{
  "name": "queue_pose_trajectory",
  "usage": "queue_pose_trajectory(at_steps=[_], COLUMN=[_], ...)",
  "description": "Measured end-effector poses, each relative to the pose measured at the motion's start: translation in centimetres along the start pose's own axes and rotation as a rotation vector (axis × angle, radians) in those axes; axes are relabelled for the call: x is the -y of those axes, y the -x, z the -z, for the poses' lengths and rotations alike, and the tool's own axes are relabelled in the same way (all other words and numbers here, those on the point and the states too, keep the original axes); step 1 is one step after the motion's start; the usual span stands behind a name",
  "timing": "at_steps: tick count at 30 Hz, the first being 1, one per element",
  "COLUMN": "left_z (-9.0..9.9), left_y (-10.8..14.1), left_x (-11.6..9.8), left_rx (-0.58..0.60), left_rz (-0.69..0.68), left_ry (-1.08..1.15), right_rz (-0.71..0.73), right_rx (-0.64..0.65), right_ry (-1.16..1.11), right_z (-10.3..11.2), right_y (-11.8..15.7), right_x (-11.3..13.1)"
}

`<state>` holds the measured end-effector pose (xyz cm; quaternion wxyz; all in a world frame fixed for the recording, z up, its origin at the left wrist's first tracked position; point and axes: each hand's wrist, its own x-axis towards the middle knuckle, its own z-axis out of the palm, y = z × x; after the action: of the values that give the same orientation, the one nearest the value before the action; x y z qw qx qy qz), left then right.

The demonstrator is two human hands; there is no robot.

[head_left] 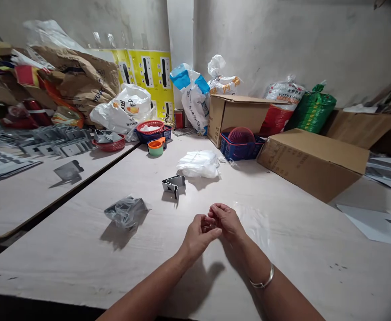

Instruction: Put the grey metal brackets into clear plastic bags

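My left hand (198, 237) and my right hand (228, 221) meet over the middle of the table, fingertips nearly touching. Both have curled, pinched fingers; whatever they hold, if anything, is too small or hidden to make out. Beside my right hand a clear plastic bag (256, 223) lies flat on the table. Beyond my left hand stands a folded grey card (173, 186) with black markings. Further left, a grey piece in a crumpled clear bag (126, 212) rests on the tabletop. A pile of white plastic bags (198, 163) lies farther back.
A green and orange ring-shaped item (156, 148) sits near a red basket (150, 126). Blue baskets (237, 150) and a cardboard box (311, 162) stand at back right. Several folded grey cards (67, 141) cover the left table (18, 200), across a dark gap.
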<state>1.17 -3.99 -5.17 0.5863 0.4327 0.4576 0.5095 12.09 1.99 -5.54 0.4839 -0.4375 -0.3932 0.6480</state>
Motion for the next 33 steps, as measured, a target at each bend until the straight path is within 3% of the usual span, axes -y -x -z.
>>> queue_pose_trajectory(at_steps=[5, 8, 13, 16, 19, 22, 25, 28, 33], left_z=[0.3, -0.5, -4.5, -7.2, -8.2, -6.6, -3.3, 0.1, 3.1], left_y=[-0.8, -1.0, -2.0, -3.1, -3.9, -4.1, -3.9, -3.5, -2.2], left_x=[0.7, 0.9, 0.7, 1.1, 1.5, 1.3, 0.6, -0.1, -0.6], left_rx=[-0.073, -0.043, -0.057, -0.117, -0.086, -0.055, -0.203, -0.327, -0.206], left_rz=[0.060, -0.009, -0.420, -0.418, -0.364, -0.358, -0.323, -0.221, 0.093], left_ry=[-0.024, -0.263, -1.020, -1.208, -1.257, -1.298, -1.199, -0.937, -0.388], right_rz=[-0.057, 0.011, 0.173, 0.212, 0.235, 0.283, 0.400, 0.572, 0.729], right_rx=[0.117, 0.142, 0.097, 0.090, 0.121, 0.098, -0.023, -0.039, 0.087], right_ry=[-0.194, -0.302, -0.354, -0.322, -0.269, -0.079, 0.298, 0.711, 1.286], right_z=[0.4, 1.6, 4.4, 5.2, 5.2, 4.9, 4.6, 4.2, 3.4], right_y=[-0.3, -0.5, -0.2, 0.2, 0.2, -0.1, -0.6, -0.7, -0.3], right_x=[0.9, 2.4, 5.6, 6.5, 6.5, 5.8, 4.5, 3.0, 1.3])
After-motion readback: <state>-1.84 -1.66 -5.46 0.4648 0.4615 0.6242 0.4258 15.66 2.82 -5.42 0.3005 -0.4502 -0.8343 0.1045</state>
